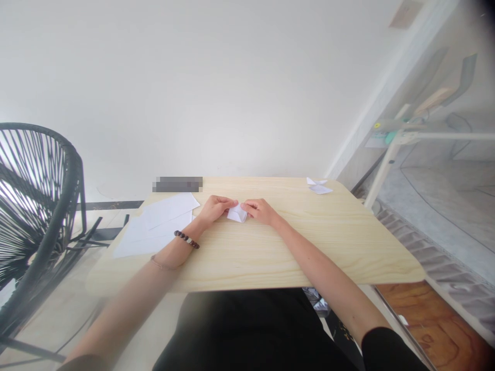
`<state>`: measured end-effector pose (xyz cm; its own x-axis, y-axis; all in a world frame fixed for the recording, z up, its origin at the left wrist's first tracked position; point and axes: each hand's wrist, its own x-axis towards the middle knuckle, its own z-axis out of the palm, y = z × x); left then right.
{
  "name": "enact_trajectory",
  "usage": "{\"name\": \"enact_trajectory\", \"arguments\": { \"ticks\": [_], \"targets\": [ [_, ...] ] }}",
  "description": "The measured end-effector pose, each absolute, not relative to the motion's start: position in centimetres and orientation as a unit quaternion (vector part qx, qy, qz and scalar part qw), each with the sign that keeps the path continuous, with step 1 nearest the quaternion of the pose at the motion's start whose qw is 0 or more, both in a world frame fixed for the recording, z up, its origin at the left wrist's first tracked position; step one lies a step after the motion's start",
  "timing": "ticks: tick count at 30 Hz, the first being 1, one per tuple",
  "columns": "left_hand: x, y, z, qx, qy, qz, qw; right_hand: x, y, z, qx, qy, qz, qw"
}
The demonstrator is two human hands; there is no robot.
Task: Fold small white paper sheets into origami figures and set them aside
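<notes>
A small piece of folded white paper [236, 213] is held between my two hands, over the middle of the table. My left hand [217, 208] pinches its left edge, thumb on top. On the other side, my right hand [260, 210] grips the right edge between thumb and fingers. Creases and stacked layers show along the paper's lower right side. Some of my fingertips are hidden behind it. Left of my left hand lie several flat white paper sheets [162, 226], overlapping one another and partly covered by my forearm.
The pale wooden table [328, 247] stands against a white wall. Folded white paper shapes [319, 186] lie at its far right corner, and a blurred dark object [177, 184] at the far left. A black corded chair [73, 170] is to the left, a white metal frame [382, 175] to the right.
</notes>
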<state>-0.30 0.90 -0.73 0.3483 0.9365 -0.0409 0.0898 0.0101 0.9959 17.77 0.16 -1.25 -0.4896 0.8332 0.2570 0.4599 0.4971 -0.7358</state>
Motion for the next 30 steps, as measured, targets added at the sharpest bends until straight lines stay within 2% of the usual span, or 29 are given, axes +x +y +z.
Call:
{"name": "enact_trajectory", "arguments": {
  "ticks": [12, 18, 23, 30],
  "targets": [
    [-0.3, 0.5, 0.0, 0.634, 0.391, 0.331, 0.58, 17.8, 0.3, -1.5, -0.429, -0.766, 0.328, 0.35],
    [-0.2, 0.6, -0.6, 0.677, 0.386, 0.301, 0.549, 17.9, 0.3, -1.6, -0.418, -0.772, 0.323, 0.353],
    [-0.1, 0.8, -0.9, 0.687, 0.395, 0.309, 0.526, 17.9, 0.5, -1.7, -0.421, -0.772, 0.325, 0.348],
    [-0.2, 1.1, -1.3, 0.666, 0.385, 0.325, 0.55, 17.9, 0.4, -1.6, -0.415, -0.755, 0.362, 0.357]
  ]
}}
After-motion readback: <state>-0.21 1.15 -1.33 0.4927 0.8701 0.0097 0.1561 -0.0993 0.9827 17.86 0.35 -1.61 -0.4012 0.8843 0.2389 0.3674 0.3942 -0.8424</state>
